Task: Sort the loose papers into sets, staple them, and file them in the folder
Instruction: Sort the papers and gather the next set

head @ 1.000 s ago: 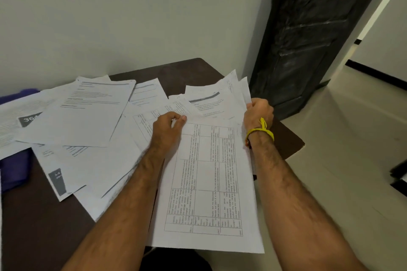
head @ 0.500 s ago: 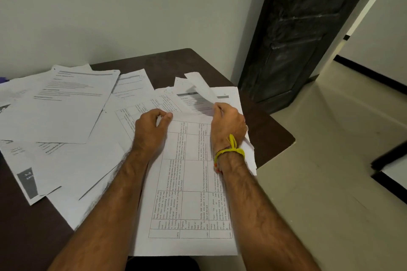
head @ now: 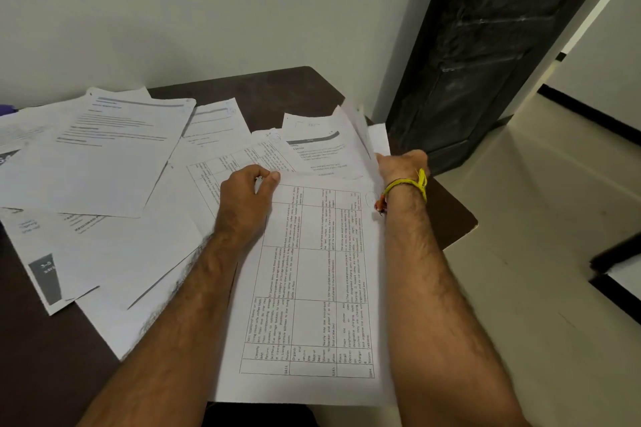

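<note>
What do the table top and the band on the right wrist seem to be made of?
Table top: probably wood or wood-look laminate, dark brown and matte; its cut edge at the right corner shows a paler core. Wrist band: seemingly yellow thread or cord, knotted with loose ends, beside a thin dark strand.

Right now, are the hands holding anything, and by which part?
The left hand pinches the table-printed sheet at its far edge; the right hand grips the lifted sheets by their right edge.
</note>
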